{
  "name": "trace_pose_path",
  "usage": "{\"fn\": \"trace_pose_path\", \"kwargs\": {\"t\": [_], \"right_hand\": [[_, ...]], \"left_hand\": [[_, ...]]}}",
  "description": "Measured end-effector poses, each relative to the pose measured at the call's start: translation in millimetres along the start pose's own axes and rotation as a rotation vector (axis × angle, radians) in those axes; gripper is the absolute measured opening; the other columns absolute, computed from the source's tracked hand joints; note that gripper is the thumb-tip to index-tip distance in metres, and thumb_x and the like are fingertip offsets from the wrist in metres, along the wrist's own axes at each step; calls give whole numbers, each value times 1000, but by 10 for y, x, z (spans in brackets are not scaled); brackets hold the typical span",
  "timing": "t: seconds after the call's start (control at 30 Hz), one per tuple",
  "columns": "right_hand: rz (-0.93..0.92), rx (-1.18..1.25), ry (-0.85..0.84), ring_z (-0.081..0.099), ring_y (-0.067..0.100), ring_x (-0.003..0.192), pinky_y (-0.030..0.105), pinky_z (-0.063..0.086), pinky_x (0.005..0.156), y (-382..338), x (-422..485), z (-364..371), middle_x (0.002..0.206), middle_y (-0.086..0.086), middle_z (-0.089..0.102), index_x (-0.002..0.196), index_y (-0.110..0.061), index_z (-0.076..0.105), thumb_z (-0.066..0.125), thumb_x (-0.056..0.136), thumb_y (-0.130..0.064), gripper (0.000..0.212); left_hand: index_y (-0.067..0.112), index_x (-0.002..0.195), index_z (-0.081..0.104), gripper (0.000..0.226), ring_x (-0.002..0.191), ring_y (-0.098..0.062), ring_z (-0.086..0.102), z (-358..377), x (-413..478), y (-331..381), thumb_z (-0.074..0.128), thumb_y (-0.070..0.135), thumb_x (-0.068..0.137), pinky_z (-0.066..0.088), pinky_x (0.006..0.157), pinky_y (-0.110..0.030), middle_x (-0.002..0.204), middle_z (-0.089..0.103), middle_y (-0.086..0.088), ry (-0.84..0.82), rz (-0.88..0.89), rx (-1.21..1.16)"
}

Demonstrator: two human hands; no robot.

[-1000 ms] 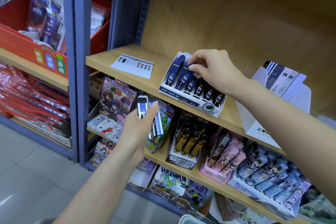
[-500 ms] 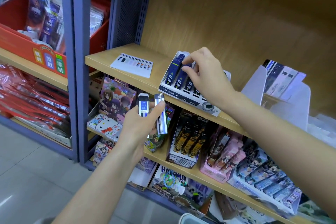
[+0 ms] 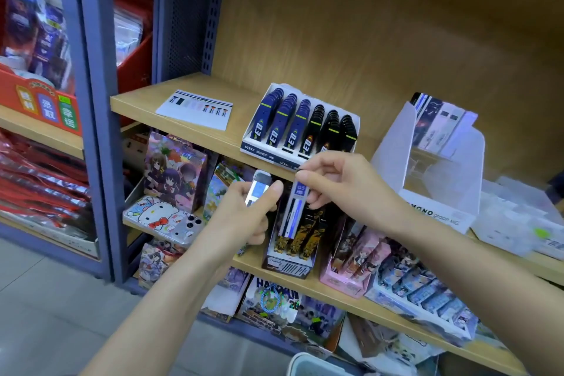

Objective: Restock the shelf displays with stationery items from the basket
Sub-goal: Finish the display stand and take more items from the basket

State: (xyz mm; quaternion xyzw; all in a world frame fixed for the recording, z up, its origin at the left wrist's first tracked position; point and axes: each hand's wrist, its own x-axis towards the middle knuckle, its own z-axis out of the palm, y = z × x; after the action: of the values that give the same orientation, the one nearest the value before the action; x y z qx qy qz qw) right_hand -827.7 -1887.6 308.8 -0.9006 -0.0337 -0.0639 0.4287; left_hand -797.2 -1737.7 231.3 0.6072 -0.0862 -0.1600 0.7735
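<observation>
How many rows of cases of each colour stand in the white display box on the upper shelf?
Blue rows: 3
Black rows: 3
Total: 6 rows in the display box

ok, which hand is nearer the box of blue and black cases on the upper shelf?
Right. The right hand sits just below the box's front edge, pinching a slim case. The left hand is lower and further left, gripping a second case.
</observation>
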Motion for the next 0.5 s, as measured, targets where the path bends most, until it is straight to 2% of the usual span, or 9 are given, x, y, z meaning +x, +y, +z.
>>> {"fn": "trace_pose_path", "kwargs": {"t": [0.13, 0.23, 0.33, 0.4, 0.5], "right_hand": [[-2, 36, 230, 62, 5, 55, 18, 55, 60, 51, -153, -437, 67, 4, 61, 98, -5, 64, 59, 91, -12, 11], [-51, 11, 466, 62, 4, 56, 18, 56, 63, 85, -207, -827, 71, 3, 62, 99, -5, 61, 58, 92, -10, 9], [-123, -166, 690, 64, 3, 61, 18, 56, 66, 147, -195, -1213, 78, -1, 63, 98, -10, 60, 58, 93, -12, 6], [-151, -268, 797, 64, 1, 63, 20, 56, 69, 216, -146, -1422, 82, -1, 62, 100, -9, 58, 57, 93, -12, 7], [-156, -362, 868, 62, 1, 65, 23, 55, 74, 332, -22, -1613, 87, 3, 61, 102, -8, 56, 55, 94, -9, 9]], "left_hand": [[8, 93, 39, 15, 40, -7, 30, 204, 23, 5, 53, 12, 95, 23, 35, -17, 76, 47, -6, 9, -15, -30], [9, 91, 42, 10, 42, -9, 33, 375, 4, 20, 49, 13, 97, 27, 39, -19, 75, 53, -5, -41, 34, 10], [8, 94, 53, 18, 40, -10, 37, 535, -36, 38, 47, 24, 98, 37, 47, -21, 57, 54, 1, -78, 83, 141], [7, 94, 55, 19, 36, -7, 37, 654, -42, 39, 47, 24, 98, 36, 42, -18, 46, 54, 10, -79, 108, 140], [5, 95, 55, 19, 34, -5, 34, 815, -36, 22, 46, 21, 99, 31, 37, -18, 43, 54, 14, -87, 119, 121]]}}
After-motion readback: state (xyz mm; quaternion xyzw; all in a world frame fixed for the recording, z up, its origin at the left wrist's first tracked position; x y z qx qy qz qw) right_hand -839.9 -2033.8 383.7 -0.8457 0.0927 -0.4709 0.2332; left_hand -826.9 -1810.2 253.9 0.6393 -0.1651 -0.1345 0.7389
